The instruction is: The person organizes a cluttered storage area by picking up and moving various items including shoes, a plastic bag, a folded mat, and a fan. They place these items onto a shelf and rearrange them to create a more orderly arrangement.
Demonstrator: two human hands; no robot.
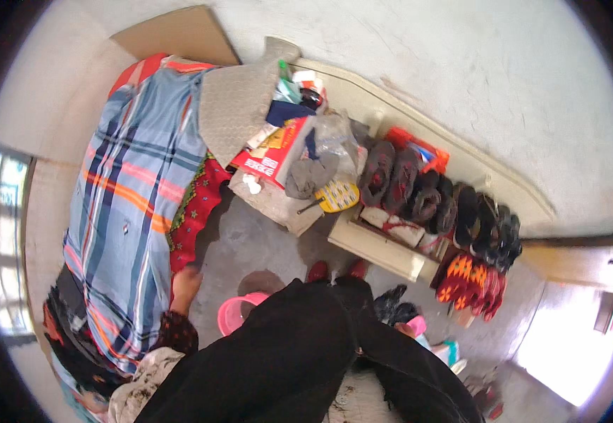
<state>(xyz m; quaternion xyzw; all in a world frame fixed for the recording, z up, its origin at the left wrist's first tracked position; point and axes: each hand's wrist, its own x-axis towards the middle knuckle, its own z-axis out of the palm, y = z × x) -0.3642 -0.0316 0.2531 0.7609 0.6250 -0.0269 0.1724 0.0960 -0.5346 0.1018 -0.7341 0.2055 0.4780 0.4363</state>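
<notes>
My left hand (186,285), blurred, is beside the bed, close to the hanging edge of a red flower-patterned cloth (195,222). Whether its fingers touch the cloth cannot be made out. A blue plaid blanket (126,185) covers the bed above that cloth. On the floor to the right of this hand stands a pink plastic bucket (226,315), partly behind my black trouser leg (264,365). Only a bit of my right hand (405,330) shows past my other leg, next to a pink object (417,325); its grip is hidden. Black plastic bags (391,301) lie nearby.
Several pairs of dark shoes (377,174) line a cream cabinet (370,246) by the wall. Red-and-orange knitted slippers (459,280) are at its right end. A red box (269,161), grey cloth (311,174) and yellow paddle (338,196) lie left of the shoes.
</notes>
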